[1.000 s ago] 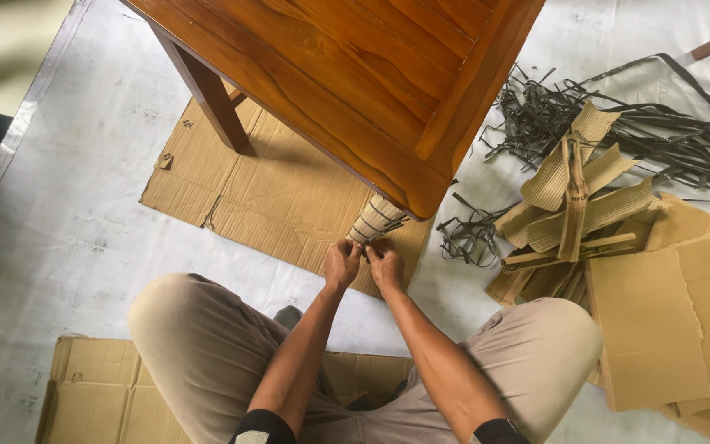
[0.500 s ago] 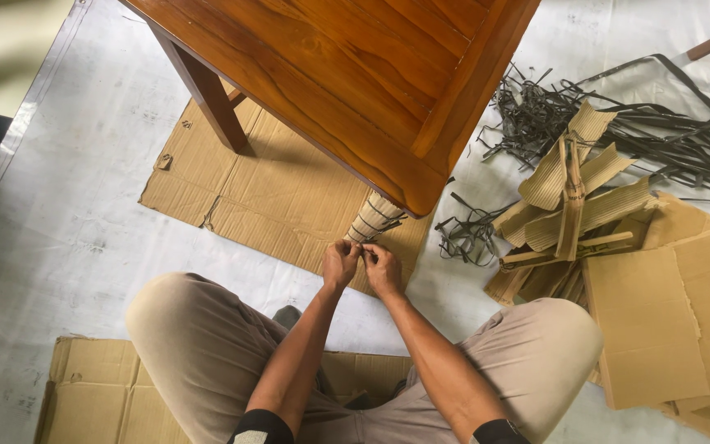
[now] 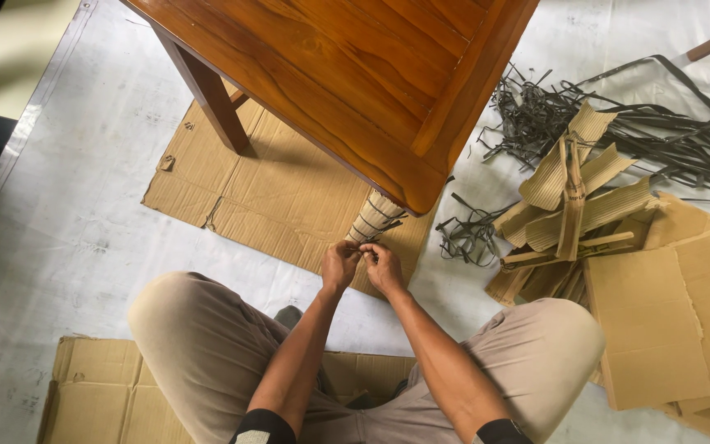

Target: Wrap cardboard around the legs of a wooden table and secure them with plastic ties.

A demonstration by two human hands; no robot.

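Note:
A brown wooden table (image 3: 355, 74) stands over flattened cardboard (image 3: 273, 197). Its near leg (image 3: 375, 218) is wrapped in corrugated cardboard and bound round with dark strap. My left hand (image 3: 339, 265) and my right hand (image 3: 384, 266) are side by side at the foot of that wrapped leg. The fingers of both pinch the dark strap there. What lies between the fingertips is too small to make out. My knees in beige trousers spread to either side.
A pile of corrugated cardboard strips (image 3: 573, 197) lies to the right, with tangled dark straps (image 3: 536, 115) behind it and a large cardboard sheet (image 3: 667, 312) nearer me. Another table leg (image 3: 207, 94) stands at the left. White sheeting (image 3: 59, 230) covers the floor.
Both hands have stayed at the foot of the wrapped leg, with only small shifts of the fingers. The view has tilted slightly.

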